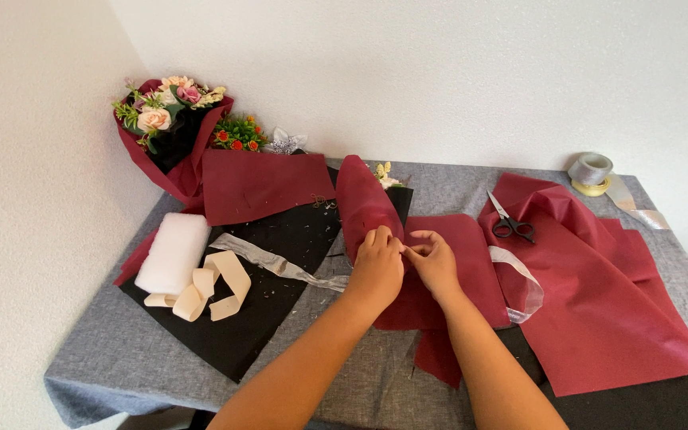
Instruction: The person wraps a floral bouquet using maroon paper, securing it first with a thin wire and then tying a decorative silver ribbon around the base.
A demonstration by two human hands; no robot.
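My left hand (377, 267) and my right hand (433, 261) meet at the middle of the table, fingertips pinched together on a sheer silver ribbon (280, 264) at the waist of a small bouquet wrapped in dark red paper (364, 203). Pale flowers (384, 173) peek from the wrap's far end. The ribbon trails left over black paper (264, 295) and loops right over a red sheet (471, 255).
A finished bouquet (170, 131) leans in the back left corner. A white foam block (173, 252) and cream ribbon (213, 288) lie at left. Scissors (510, 220) rest on large red sheets (607, 302) at right. A ribbon spool (591, 172) sits at the back right of the grey table (113, 358).
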